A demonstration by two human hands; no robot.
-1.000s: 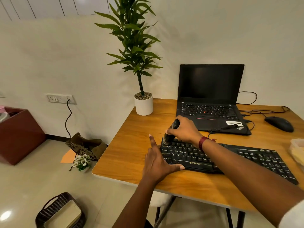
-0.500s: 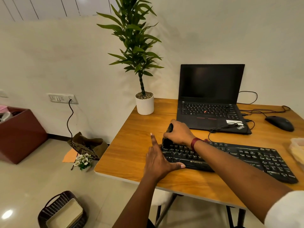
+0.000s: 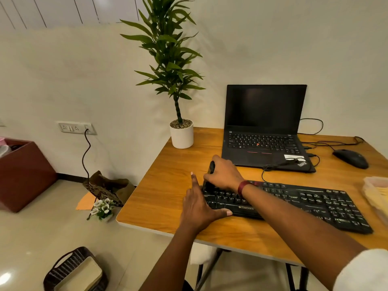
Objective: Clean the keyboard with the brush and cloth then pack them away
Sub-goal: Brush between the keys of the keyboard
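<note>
Centre of frame: the right hand is gripping the black brush, its fingers curling round the handle. The brush is standing roughly upright, with its lower end resting on the far left corner of the keyboard.

Left of centre: the left hand is lying flat at the keyboard's left end, palm down. Its fingers are stretching straight out and holding nothing, while the thumb is reaching along the keyboard's near edge. The palm is resting partly on the tabletop.

The keyboard is lying across the lower right of the tabletop, slanting toward the right edge of the frame.

Upper right: an open laptop, screen dark, is sitting behind the keyboard. A mouse is lying to the right of it.

Right edge: a pale container is holding something yellowish; whether this is the cloth cannot be told.

Upper centre: a potted plant is standing on the tabletop's far left corner.

Lower left: a dark basket is sitting on the floor.
</note>
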